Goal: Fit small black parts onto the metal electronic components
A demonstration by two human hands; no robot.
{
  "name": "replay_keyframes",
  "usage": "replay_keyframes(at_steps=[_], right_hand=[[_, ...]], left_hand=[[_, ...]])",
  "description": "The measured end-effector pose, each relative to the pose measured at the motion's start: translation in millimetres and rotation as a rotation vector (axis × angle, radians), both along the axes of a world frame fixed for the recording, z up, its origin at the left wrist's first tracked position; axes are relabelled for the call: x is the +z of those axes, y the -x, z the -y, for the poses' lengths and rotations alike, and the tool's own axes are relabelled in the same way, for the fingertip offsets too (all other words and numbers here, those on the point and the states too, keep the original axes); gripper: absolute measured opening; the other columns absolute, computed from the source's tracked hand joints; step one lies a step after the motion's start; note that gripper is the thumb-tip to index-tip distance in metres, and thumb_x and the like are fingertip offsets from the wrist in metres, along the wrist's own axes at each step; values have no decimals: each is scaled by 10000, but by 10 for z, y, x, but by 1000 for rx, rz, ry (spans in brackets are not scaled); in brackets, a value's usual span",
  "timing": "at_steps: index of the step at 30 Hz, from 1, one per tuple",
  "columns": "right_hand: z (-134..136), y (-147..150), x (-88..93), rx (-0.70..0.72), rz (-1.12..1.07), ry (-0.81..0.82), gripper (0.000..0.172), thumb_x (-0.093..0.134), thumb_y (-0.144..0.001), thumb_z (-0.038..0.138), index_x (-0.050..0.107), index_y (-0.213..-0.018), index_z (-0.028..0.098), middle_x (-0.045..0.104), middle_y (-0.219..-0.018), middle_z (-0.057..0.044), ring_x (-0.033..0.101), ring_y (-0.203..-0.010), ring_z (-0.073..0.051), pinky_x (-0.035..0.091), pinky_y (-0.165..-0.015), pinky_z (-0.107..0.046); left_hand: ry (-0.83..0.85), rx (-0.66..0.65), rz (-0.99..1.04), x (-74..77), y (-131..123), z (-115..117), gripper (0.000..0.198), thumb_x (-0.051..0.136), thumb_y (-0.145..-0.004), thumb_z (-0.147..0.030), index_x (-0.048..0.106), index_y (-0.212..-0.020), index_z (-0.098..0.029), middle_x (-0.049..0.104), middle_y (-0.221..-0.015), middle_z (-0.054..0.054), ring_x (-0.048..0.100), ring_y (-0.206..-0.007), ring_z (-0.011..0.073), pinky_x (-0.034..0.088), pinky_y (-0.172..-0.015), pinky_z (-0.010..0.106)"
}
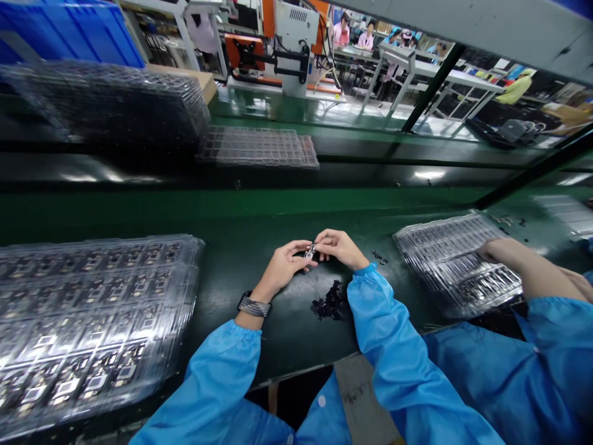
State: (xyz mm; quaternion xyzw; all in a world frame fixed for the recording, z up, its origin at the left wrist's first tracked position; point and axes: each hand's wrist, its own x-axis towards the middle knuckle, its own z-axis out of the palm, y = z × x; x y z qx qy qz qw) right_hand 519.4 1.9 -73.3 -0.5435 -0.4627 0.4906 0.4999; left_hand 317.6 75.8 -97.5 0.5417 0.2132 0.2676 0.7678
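Note:
Between my two hands, over the green work surface (278,346), is a small circuit board (310,251) with silvery and dark parts. The fingers of my left hand (283,267) pinch it from the left. My right hand (341,246) has its thumb and fingertips closed on the board's upper right side; whether they also hold a tiny part is too small to tell. A loose pile of small black pieces (330,301) lies just below my hands. To the left, a stack of clear plastic trays (198,259) carries rows of similar circuit boards.
A co-worker's hand (503,253) reaches over another clear tray (417,238) at the right. Small black parts (378,256) lie between us. Beyond the green ledge stand flat empty trays (259,147), a tall tray stack (125,105) and a blue bin (83,31). A dark post (532,167) slants at right.

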Motion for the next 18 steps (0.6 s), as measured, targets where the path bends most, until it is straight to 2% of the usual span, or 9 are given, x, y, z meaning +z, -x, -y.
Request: replay_keyframes(at_steps=[3,6,12,18], right_hand=[[-6,13,12,35,31,16,410,826,-828,556,708,-896,169,775,-793,-48,603,-521,-111,404,-456,-219],[-8,45,17,69,58,38,409,820,-830,558,735,-878,161,762,-762,-42,560,-501,-97,369,-445,-216],[-14,88,22,59,40,42,413,816,-817,572,734,-843,168,752,-741,-39,547,-500,-99,374,-453,-219],[-21,87,21,24,84,26,430,796,-827,587,723,-783,166,710,-660,-28,519,-478,-100,359,-452,-225]], left_hand=[[-4,22,17,4,-2,0,546,893,-758,-334,665,-1215,-142,720,-1254,177,804,-866,259,603,-687,289],[-36,36,8,2,-10,10,530,878,-771,-332,663,-1217,-143,718,-1256,172,804,-859,249,600,-691,282],[-109,47,-27,10,-24,40,488,841,-807,-328,666,-1228,-154,717,-1274,162,806,-883,250,597,-699,277],[-213,35,-79,29,-26,92,458,762,-873,-310,656,-1290,-154,757,-1157,130,801,-893,241,603,-749,286]])
